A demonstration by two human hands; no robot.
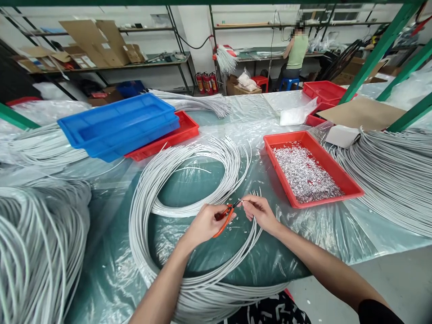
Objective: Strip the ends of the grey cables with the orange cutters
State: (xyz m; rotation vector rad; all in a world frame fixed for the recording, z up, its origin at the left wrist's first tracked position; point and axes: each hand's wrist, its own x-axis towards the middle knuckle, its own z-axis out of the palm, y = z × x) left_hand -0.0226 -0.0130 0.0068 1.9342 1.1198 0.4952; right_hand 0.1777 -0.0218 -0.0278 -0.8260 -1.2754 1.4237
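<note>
My left hand (206,221) is closed around the handles of orange-handled pliers (224,218), whose dark jaws point up and right. At the jaw tips, the fingers of my right hand (259,212) are pinched together on something too small to make out. Light grey cables (253,238) run up to and beneath my right hand, and a few of their ends show just above it. These belong to a large looped bundle of cable (139,216) lying around both hands on the green tabletop (189,184). Tiny bits lie scattered under the pliers.
Right of my hands, a red tray (293,198) holds many small silvery pieces (303,173). Blue trays (118,117) rest on a red one (187,126) at left. More cable coils (40,243) flank both sides. A person (295,51) sits at a far bench; green posts (381,54) stand right.
</note>
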